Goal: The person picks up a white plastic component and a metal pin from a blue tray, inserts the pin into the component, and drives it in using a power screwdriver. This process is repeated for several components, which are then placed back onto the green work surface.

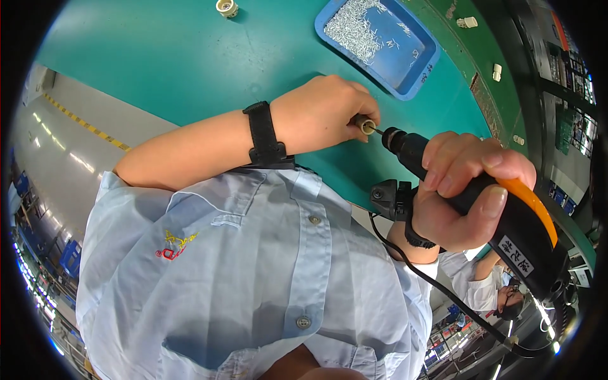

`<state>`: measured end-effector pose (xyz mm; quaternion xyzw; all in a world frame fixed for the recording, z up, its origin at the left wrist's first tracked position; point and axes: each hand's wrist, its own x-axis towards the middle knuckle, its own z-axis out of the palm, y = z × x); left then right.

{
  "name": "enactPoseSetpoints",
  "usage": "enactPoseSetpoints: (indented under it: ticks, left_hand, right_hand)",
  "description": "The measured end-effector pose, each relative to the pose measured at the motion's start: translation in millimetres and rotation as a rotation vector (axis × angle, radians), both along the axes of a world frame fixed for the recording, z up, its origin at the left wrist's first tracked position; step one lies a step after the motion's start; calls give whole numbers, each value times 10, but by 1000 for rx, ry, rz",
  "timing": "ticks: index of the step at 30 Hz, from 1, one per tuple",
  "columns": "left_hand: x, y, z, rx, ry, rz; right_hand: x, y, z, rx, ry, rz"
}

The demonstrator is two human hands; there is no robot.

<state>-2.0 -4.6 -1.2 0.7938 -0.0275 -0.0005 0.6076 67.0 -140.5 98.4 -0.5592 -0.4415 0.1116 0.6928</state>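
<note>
My left hand (326, 113) is closed around a small cream cylindrical plastic part (367, 128), with its round open end facing right. Most of that part is hidden by my fingers. In my right hand (472, 183) is a black electric screwdriver (468, 197) with an orange strip, held at a slant. Its thin bit points down-left and reaches the open end of the cream part; whether it touches a screw inside I cannot tell. Just beyond my hands lies a blue tray (403, 93) with a heap of small silvery screws (356, 31).
Similar cream parts lie on the green table (145, 57): one (227, 7) at the far edge, several at the right, including one (467, 22). A black cable (456, 297) hangs at my right forearm. Another person (478, 282) sits at the lower right.
</note>
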Motion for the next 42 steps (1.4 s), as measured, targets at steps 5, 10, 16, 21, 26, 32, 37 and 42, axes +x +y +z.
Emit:
enactPoseSetpoints:
  ticks: [5,10,16,21,26,32,37,42]
  left_hand:
    - [10,-7,13,17,1,-3]
    - [30,23,22,25,35,-7]
    - [28,11,-38,15,-13,26]
    - [-5,35,55,154,-139,2]
    - [626,387,385,397,-302,152]
    - [1428,832,341,664,-229,514]
    - [540,545,669,472,-443,401]
    - [-398,888,471,562,-507,859]
  right_hand:
    - [35,9,7,-49,-76,47]
    - [-8,70,-38,-56,-4,-42]
    - [-6,110,-126,-28,12,-68]
    - [-3,21,0,187,127,-105]
    - [80,-470,269,533,-71,-228]
    - [41,-319,-11,347,65,-337]
    - [67,-475,-98,292,67,-364]
    - [209,-630,-60,211,82,-254]
